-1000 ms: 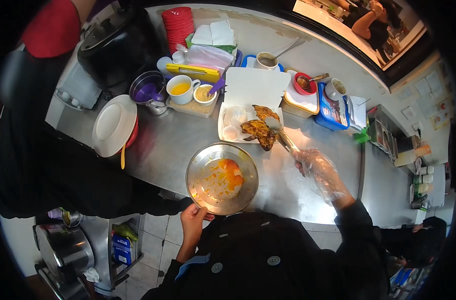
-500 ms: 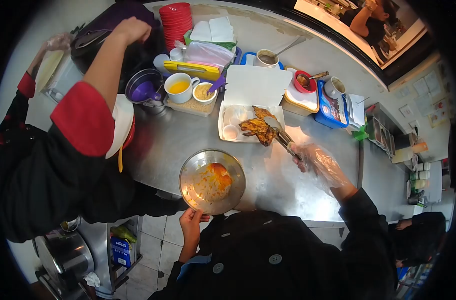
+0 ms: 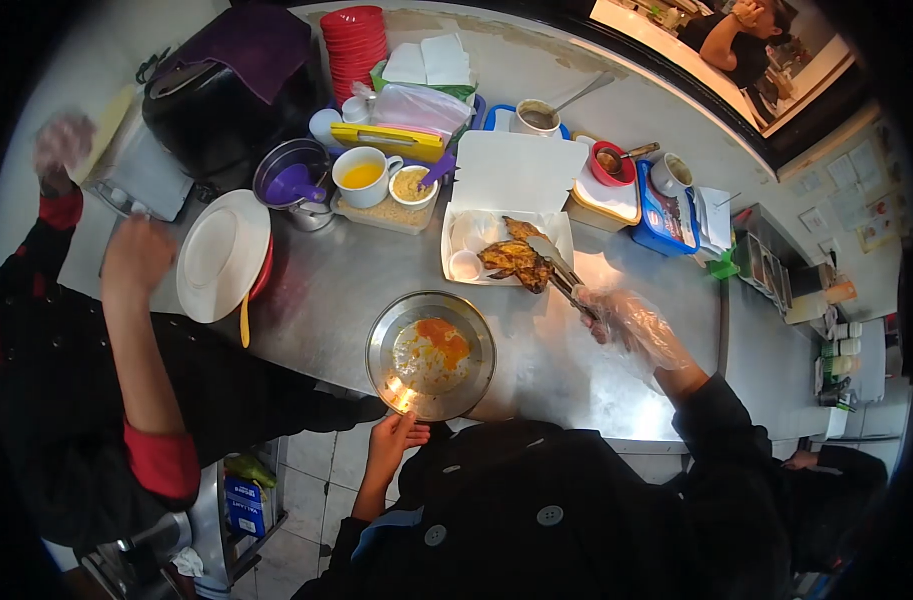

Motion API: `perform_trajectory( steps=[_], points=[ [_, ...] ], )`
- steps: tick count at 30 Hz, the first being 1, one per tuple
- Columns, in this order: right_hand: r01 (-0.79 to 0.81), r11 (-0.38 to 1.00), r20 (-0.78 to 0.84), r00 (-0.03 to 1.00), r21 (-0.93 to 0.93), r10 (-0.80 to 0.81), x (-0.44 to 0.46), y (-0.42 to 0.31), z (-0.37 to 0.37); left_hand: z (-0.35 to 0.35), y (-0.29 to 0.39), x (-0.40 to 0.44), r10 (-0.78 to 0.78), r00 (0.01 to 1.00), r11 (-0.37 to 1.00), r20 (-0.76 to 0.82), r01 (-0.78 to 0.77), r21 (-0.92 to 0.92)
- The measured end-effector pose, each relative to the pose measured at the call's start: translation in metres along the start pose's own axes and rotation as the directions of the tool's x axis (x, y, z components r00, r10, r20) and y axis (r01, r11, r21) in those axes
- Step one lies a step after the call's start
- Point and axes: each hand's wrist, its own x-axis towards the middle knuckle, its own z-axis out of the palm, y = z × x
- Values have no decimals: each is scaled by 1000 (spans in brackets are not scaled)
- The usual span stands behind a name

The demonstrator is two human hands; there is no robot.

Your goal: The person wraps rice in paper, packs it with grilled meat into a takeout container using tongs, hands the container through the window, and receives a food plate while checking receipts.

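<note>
My left hand point(image 3: 394, 444) is closed on the near rim of a round metal bowl point(image 3: 384, 342), smeared inside with orange sauce. My right hand point(image 3: 625, 322), in a clear plastic glove, grips metal tongs point(image 3: 571, 281). The tips of the tongs are at a piece of grilled chicken point(image 3: 513, 262) with dark char marks. This chicken lies in an opened white takeaway box point(image 3: 520, 172), its lid standing up at the back. Beside the meat sit a small lidded sauce cup point(image 3: 465, 265) and a clear wrapped bundle point(image 3: 469, 230).
To my left, a co-worker's bare hand point(image 3: 139, 250) and gloved hand point(image 3: 65, 145) are near white plates point(image 3: 217, 250). Behind the bowl stand a mug of yellow liquid point(image 3: 361, 172) and a cup of crumbs point(image 3: 413, 186). A blue tub point(image 3: 665, 215) is at the right.
The bowl has shifted slightly right and up, tilting a little. The co-worker's bare arm has drawn back from the black appliance, uncovering the plates. My right hand has barely moved.
</note>
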Motion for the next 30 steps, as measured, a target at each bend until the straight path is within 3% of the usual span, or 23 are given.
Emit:
perform_trajectory(
  steps=[2, 4, 5, 7, 9, 10, 11, 13, 15, 16, 18, 21, 28, 30],
  points=[
    [-63, 994, 66, 996, 89, 58, 6, 6, -5, -7, 1, 0, -6, 1000, 1000, -2, 6, 5],
    [-85, 991, 45, 996, 105, 81, 7, 6, -3, -15, 13, -2, -190, 978, 946, 87, 158, 283],
    [-105, 987, 23, 994, 120, 103, 7, 6, -2, -17, 20, -3, -192, 977, 945, 89, 160, 287],
    [-102, 985, 0, 995, 136, 103, -1, 0, 7, -8, 68, -17, -382, 915, 748, 128, 225, 624],
    [-100, 985, -20, 994, 144, 104, -4, -2, 11, 16, 108, -17, -69, 981, 651, 179, -92, 754],
    [-97, 981, -16, 995, 169, 101, -4, -2, 13, 32, 115, -9, 164, 966, 676, 199, -257, 691],
    [-93, 977, -11, 995, 194, 97, -4, -2, 15, 52, 121, -1, 391, 899, 657, 197, -422, 625],
    [-102, 973, -4, 994, 205, 105, 4, 2, 14, 86, 122, 42, 614, 710, 442, 344, -671, 596],
    [-108, 970, -5, 994, 220, 111, 5, 4, 14, 112, 107, 88, 718, 466, 51, 517, -776, 629],
    [-83, 973, -1, 996, 216, 85, 3, 3, 16, 125, 104, 101, 719, 461, 48, 520, -779, 625],
    [-52, 975, -2, 999, 215, 54, 5, 7, 19, 144, 99, 120, 587, 617, 25, 524, -660, 751],
    [-60, 962, -41, 996, 266, 73, 14, 16, 25, 150, 93, 133, 517, 677, 35, 524, -629, 777],
    [70, 965, -89, 995, 253, -49, 29, 41, 46, 151, 88, 133, 530, 695, 95, 487, -618, 780],
    [186, 921, -8, 981, 342, -195, 34, 47, 52, 150, 89, 134, 511, 719, 126, 472, -606, 786]
  ],
)
